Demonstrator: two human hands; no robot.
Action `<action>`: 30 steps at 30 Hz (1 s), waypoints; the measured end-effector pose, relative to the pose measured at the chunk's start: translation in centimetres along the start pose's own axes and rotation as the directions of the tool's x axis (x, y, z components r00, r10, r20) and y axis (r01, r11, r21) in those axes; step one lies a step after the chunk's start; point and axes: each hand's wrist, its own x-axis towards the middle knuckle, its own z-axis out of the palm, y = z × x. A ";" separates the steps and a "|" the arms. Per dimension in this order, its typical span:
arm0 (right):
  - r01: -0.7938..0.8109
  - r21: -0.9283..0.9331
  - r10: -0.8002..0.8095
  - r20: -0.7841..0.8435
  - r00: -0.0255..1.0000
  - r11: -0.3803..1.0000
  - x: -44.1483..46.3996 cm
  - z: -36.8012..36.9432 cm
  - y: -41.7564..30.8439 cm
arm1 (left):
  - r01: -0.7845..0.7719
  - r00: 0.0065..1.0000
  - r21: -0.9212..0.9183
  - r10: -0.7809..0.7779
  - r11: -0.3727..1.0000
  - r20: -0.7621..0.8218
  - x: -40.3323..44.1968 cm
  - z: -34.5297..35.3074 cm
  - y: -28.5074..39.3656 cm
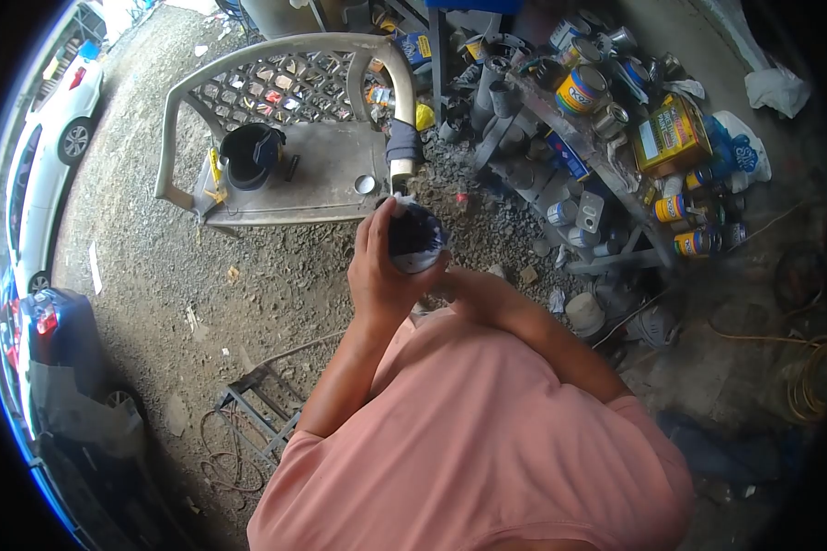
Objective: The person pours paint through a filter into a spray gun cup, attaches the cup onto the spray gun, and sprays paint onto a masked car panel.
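Observation:
My left hand (379, 253) is wrapped around a dark cup (412, 230) held up in front of my chest. White material shows along the cup's rim and side, while its inside looks almost black. My right hand (439, 283) is close below the cup, mostly hidden by it and by my left hand; its fingers do not show clearly. Beyond my hands stands a dirty plastic armchair (322, 179). On its seat are a black bucket (251, 158) and a small round lid or dish (365, 185) with a pale inside.
To the right, a cluttered bench (606, 165) bears several paint cans (581, 89) and a yellow rectangular tin (673, 138). A metal frame (257, 413) lies on the gravel at lower left, near a cord. Parked along the left are a white car (55, 165) and a dark vehicle (64, 340).

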 end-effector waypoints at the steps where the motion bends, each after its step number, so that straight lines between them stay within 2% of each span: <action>1: 0.014 0.021 -0.014 -0.010 1.000 1.000 -0.1 -0.2 -0.1 | 0.000 1.000 0.003 0.000 1.000 0.001 0.0 0.0 0.0; 5: 0.039 0.049 -0.038 -0.037 0.999 0.998 -0.5 0.0 0.0 | 0.004 1.000 -0.008 -0.003 1.000 0.019 -0.1 -0.6 1.0; 9: -0.025 0.059 0.024 0.016 1.000 0.998 -0.3 -0.8 -0.7 | 0.064 0.997 -0.053 -0.062 0.997 0.042 0.1 -0.1 0.3; 12: 0.075 0.062 -0.073 -0.027 0.997 0.995 -0.5 -1.0 -1.0 | 0.068 0.998 -0.079 -0.067 0.995 0.021 -0.2 -0.3 1.2; 15: -0.018 0.087 0.017 0.014 1.000 0.996 -0.2 -0.9 -0.7 | 0.080 0.997 -0.073 -0.078 0.994 0.024 0.0 0.1 0.5; 18: 0.002 0.021 -0.002 -0.012 1.000 1.000 -0.2 -0.4 -0.3 | 0.078 0.997 -0.081 -0.076 0.994 0.028 0.1 0.3 0.3; 21: -0.015 0.080 0.010 0.059 0.998 0.997 -0.1 -0.9 -0.7 | 0.079 0.996 -0.086 -0.075 0.993 0.044 0.0 -0.1 0.5; 24: -0.010 0.008 0.011 -0.020 1.000 1.000 0.2 -0.2 -0.4 | 0.093 0.995 -0.089 -0.089 0.992 0.044 0.4 0.3 0.0; 27: -0.028 0.055 0.025 0.054 0.998 0.998 -0.3 -1.6 -1.4 | 0.088 0.996 -0.078 -0.086 0.993 0.033 0.2 0.0 0.7; 30: 0.030 0.075 -0.030 0.004 1.000 0.997 0.0 -0.3 -0.2 | 0.086 0.996 -0.074 -0.083 0.994 0.030 0.0 -0.1 0.6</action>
